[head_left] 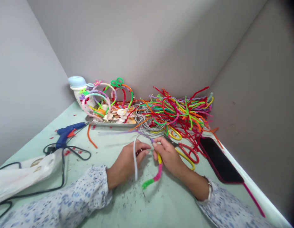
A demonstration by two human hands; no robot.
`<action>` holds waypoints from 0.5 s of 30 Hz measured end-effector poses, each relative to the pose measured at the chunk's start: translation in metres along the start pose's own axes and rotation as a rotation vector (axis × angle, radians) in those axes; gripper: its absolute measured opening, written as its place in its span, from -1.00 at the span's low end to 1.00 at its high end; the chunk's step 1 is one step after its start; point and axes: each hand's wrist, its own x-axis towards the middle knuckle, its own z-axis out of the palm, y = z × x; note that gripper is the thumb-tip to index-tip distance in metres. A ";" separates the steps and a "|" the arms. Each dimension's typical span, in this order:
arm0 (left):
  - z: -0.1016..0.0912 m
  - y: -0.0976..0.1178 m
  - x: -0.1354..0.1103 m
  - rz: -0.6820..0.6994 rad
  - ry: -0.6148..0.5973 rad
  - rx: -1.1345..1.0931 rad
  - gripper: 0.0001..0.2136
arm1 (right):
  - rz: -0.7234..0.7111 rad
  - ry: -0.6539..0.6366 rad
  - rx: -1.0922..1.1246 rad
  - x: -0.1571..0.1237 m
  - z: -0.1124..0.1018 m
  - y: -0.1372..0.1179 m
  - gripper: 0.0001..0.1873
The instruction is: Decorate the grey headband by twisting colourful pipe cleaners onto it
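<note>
Purple strand (pixel 152 140) between right fingers (pixel 163 142)

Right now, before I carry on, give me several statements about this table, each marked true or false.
1. The right hand holds a partly wrapped band. True.
2. The glue gun lies to the right of the phone. False: the glue gun lies on the left side of the view.
3. The band's wrapped end is green. True.
4. The shells lie in a white bowl. False: the shells lie in a metal tray.
5. The phone lies to the right of the red-handled scissors. True.
</note>
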 end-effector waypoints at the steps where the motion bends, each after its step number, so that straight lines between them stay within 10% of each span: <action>1: 0.001 -0.002 0.001 -0.034 0.023 -0.033 -0.84 | -0.012 -0.012 -0.016 -0.001 0.001 0.000 -0.77; 15: 0.003 -0.006 0.004 -0.186 0.102 -0.140 -0.87 | -0.075 -0.055 -0.178 -0.007 0.007 0.003 -0.85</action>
